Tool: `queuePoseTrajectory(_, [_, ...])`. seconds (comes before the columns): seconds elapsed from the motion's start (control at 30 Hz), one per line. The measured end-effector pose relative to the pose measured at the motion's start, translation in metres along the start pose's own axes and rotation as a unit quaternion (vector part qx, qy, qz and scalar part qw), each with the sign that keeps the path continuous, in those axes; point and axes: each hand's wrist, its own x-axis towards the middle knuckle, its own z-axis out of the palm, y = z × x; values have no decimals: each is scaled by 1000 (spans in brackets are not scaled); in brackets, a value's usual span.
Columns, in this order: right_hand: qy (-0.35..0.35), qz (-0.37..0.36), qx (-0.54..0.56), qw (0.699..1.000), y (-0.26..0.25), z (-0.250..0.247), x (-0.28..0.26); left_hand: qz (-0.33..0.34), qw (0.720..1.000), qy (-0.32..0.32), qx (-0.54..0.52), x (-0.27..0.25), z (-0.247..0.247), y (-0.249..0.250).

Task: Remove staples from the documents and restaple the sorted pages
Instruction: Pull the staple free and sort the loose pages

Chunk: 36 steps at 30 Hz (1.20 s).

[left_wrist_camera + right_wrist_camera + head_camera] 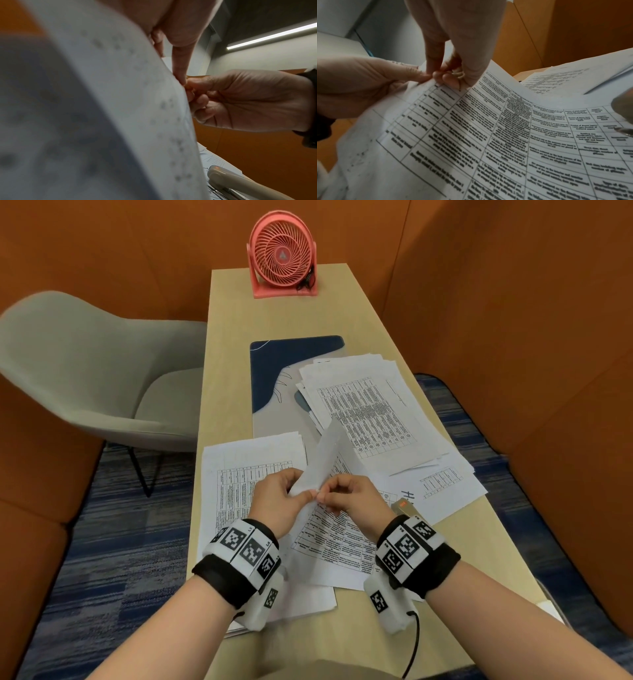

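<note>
- Two hands meet at one corner of a stapled document (322, 470), raised off the table (359, 628) in front of the person; its lower pages trail down onto the papers beneath.
- The left hand (274, 501) grasps the corner, thumb on top, fingers curled behind; the right hand (352, 494) pinches with its fingertips (436, 75) at the very same corner, touching the left thumb.
- The step looks like staple removal by fingernail; the staple itself is too small to make out.
- Next, I judge, the right hand must pry and pull the staple free while the left keeps the corner taut, without tearing the sheet.
- A stapler (240, 182) lies just right of the hands, partly on paper.
- One pile of papers (370, 412) sits farther back on a desk mat (274, 371), another pile (233, 491) lies under the left hand; a pink fan (282, 254) stands well away. Nothing blocks the hands.
</note>
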Motion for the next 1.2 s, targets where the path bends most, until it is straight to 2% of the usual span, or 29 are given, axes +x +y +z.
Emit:
queuePoseTrajectory(0.3, [-15,-7,-19,1000,-2,-3,-6,19,998,19,52,-8,4,5])
queuePoseTrajectory(0.5, [-38,7,-67,997,-11,-3,-10,67,994,26,77,-13,6,11])
queuePoseTrajectory(0.9, [-8,49,-105,993,-20,-7,-13,93,985,39,143,-14,11,12])
queuePoseTrajectory(1.07, [-4,43,-115,992,-17,-7,-12,80,989,38,121,-14,12,11])
queuePoseTrajectory(1.2, [-6,35,-129,991,-19,-17,-12,23,994,57,94,-11,4,5])
